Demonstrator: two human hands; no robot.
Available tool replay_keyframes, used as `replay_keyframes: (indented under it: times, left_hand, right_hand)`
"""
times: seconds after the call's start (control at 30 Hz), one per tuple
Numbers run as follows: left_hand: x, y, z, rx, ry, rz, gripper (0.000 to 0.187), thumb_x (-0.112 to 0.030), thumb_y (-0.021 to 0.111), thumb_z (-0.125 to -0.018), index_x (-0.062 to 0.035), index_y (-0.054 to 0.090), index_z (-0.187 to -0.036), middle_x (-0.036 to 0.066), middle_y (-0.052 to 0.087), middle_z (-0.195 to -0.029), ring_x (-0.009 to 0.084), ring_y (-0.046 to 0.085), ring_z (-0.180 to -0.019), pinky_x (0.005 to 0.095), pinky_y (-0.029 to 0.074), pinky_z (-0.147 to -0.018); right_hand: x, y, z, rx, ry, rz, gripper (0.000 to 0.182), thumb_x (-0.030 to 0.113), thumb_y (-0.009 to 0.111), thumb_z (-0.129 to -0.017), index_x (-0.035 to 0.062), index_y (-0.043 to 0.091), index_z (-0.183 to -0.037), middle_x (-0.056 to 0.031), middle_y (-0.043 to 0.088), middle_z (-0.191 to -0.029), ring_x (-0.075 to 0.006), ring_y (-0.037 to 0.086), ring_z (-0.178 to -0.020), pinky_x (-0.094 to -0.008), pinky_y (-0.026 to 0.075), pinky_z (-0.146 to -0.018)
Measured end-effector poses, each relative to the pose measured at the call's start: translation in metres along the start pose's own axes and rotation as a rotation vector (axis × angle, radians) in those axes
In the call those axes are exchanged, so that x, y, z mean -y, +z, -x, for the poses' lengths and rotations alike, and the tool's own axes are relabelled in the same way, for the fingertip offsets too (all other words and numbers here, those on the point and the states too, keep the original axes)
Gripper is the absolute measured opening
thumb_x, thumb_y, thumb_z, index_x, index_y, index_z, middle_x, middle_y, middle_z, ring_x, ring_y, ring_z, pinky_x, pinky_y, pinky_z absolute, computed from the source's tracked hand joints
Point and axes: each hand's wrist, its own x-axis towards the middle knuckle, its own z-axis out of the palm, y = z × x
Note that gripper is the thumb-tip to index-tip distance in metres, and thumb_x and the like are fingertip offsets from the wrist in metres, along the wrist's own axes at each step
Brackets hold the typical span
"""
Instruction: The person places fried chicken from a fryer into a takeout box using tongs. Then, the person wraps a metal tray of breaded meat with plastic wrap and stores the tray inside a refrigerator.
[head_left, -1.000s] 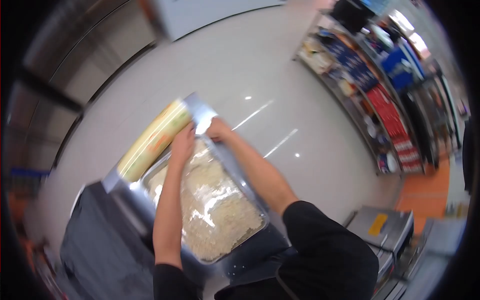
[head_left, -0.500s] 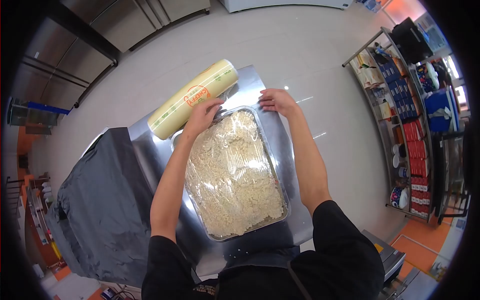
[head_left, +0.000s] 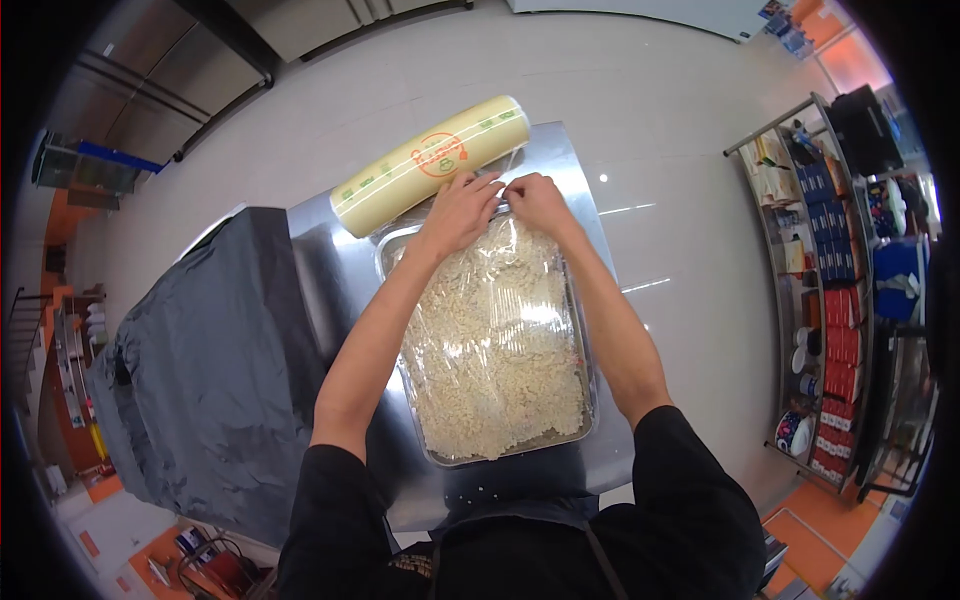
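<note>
Left hand (head_left: 465, 212) and right hand (head_left: 538, 205) come close together at the upper edge of a metal tray (head_left: 592, 425), above the centre of the frame. The left has its fingers partly bent over the clear film (head_left: 500, 300); the right is curled, fingertips drawn inward beside the left's. I cannot tell whether either pinches the film.

The tray sits mid-frame, filled with pale crumbly food (head_left: 500, 405), the film lying wrinkled and glossy over it. Just beyond its upper edge, a yellowish film roll (head_left: 395, 182) lies slantwise, printed with an orange-red round mark. Tray and roll rest on a steel table (head_left: 555, 155). Dark, creased sheeting (head_left: 210, 380) fills the lower left; a loaded shelf rack (head_left: 825, 270) stands at right, and steel cabinets (head_left: 170, 65) line the upper left.
</note>
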Motion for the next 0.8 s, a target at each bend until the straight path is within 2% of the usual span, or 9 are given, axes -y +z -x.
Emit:
replay_keyframes:
  times: [0.13, 0.17, 0.27, 0.37, 0.5, 0.6, 0.7, 0.77, 0.8]
  left_hand:
    - [-0.007, 0.011, 0.001, 0.056, -0.116, 0.028, 0.036, -0.027, 0.04, -0.091, -0.006, 0.056, -0.115, 0.005, 0.049, -0.127, 0.0228, 0.045, -0.111, 0.04, 0.038, -0.09]
    - [-0.008, 0.014, 0.001, 0.063, -0.132, 0.031, 0.036, -0.027, 0.04, -0.091, -0.0059, 0.056, -0.115, 0.005, 0.048, -0.128, 0.0226, 0.045, -0.111, 0.0403, 0.038, -0.09]
    - [-0.006, 0.017, -0.001, 0.04, -0.167, 0.021, 0.036, -0.028, 0.04, -0.091, -0.006, 0.055, -0.116, 0.005, 0.047, -0.129, 0.0224, 0.045, -0.112, 0.0408, 0.038, -0.09]
    - [-0.004, 0.014, -0.006, 0.078, -0.211, 0.057, 0.039, -0.029, 0.038, -0.092, -0.005, 0.052, -0.119, 0.007, 0.044, -0.132, 0.0248, 0.045, -0.113, 0.0394, 0.037, -0.093]
    - [0.006, 0.023, -0.008, 0.056, -0.239, 0.171, 0.039, -0.027, 0.038, -0.092, -0.0054, 0.05, -0.122, 0.009, 0.042, -0.134, 0.028, 0.044, -0.114, 0.0405, 0.034, -0.097]
    - [0.004, 0.022, -0.007, 0.014, -0.198, 0.123, 0.036, -0.019, 0.042, -0.09, -0.0086, 0.048, -0.124, 0.01, 0.044, -0.131, 0.0299, 0.046, -0.113, 0.0407, 0.036, -0.096]
    - [-0.01, 0.013, -0.013, 0.058, -0.207, 0.077, 0.036, -0.011, 0.047, -0.087, -0.0114, 0.051, -0.122, 0.01, 0.047, -0.125, 0.0307, 0.049, -0.109, 0.0389, 0.041, -0.09]
    - [-0.008, 0.008, -0.022, 0.121, -0.045, -0.063, 0.034, -0.009, 0.05, -0.085, -0.0121, 0.055, -0.119, 0.011, 0.048, -0.121, 0.0311, 0.05, -0.107, 0.0383, 0.043, -0.087]
    - [-0.005, 0.005, -0.026, 0.152, 0.033, -0.134, 0.034, -0.008, 0.051, -0.084, -0.0124, 0.056, -0.117, 0.011, 0.048, -0.119, 0.0314, 0.051, -0.106, 0.038, 0.044, -0.085]
  right_hand:
    - [-0.01, -0.019, -0.006, 0.236, 0.118, -0.111, 0.021, 0.02, 0.056, -0.073, 0.0051, 0.068, -0.082, -0.0177, 0.064, -0.074, -0.0284, 0.061, -0.069, -0.0355, 0.048, -0.067]
    - [-0.01, -0.02, -0.005, 0.222, 0.149, -0.128, 0.023, 0.02, 0.058, -0.072, -0.0002, 0.067, -0.078, -0.0167, 0.063, -0.071, -0.0234, 0.059, -0.067, -0.0326, 0.047, -0.066]
    - [-0.02, -0.013, -0.003, 0.212, 0.307, -0.448, 0.019, 0.014, 0.056, -0.076, -0.0027, 0.065, -0.076, -0.009, 0.062, -0.072, -0.015, 0.053, -0.063, -0.029, 0.044, -0.06]
    - [-0.03, -0.004, -0.003, 0.139, 0.358, -0.453, 0.018, 0.015, 0.056, -0.076, -0.002, 0.063, -0.073, -0.0074, 0.061, -0.07, -0.015, 0.052, -0.06, -0.0297, 0.044, -0.058]
    - [-0.019, -0.006, -0.006, 0.024, 0.473, -0.21, 0.038, 0.032, 0.061, -0.064, -0.0055, 0.065, -0.071, -0.0233, 0.064, -0.076, -0.0314, 0.064, -0.073, -0.0344, 0.049, -0.069]
    - [-0.019, 0.001, -0.012, -0.05, 0.455, -0.051, 0.039, 0.033, 0.061, -0.063, -0.0052, 0.065, -0.069, -0.0235, 0.064, -0.075, -0.0337, 0.064, -0.077, -0.0352, 0.05, -0.071]
    - [-0.019, 0.001, 0.003, -0.116, 0.319, -0.077, 0.033, 0.031, 0.061, -0.065, -0.0007, 0.066, -0.067, -0.0193, 0.064, -0.068, -0.0315, 0.064, -0.07, -0.0359, 0.05, -0.068]
    - [-0.018, 0.001, 0.01, -0.197, 0.228, -0.132, 0.029, 0.031, 0.061, -0.066, 0.0026, 0.067, -0.066, -0.0182, 0.063, -0.066, -0.0309, 0.063, -0.064, -0.0367, 0.05, -0.064]
    - [-0.016, 0.001, 0.011, -0.19, 0.253, -0.134, 0.029, 0.031, 0.061, -0.066, 0.0027, 0.067, -0.065, -0.0184, 0.063, -0.065, -0.031, 0.063, -0.064, -0.0368, 0.05, -0.064]
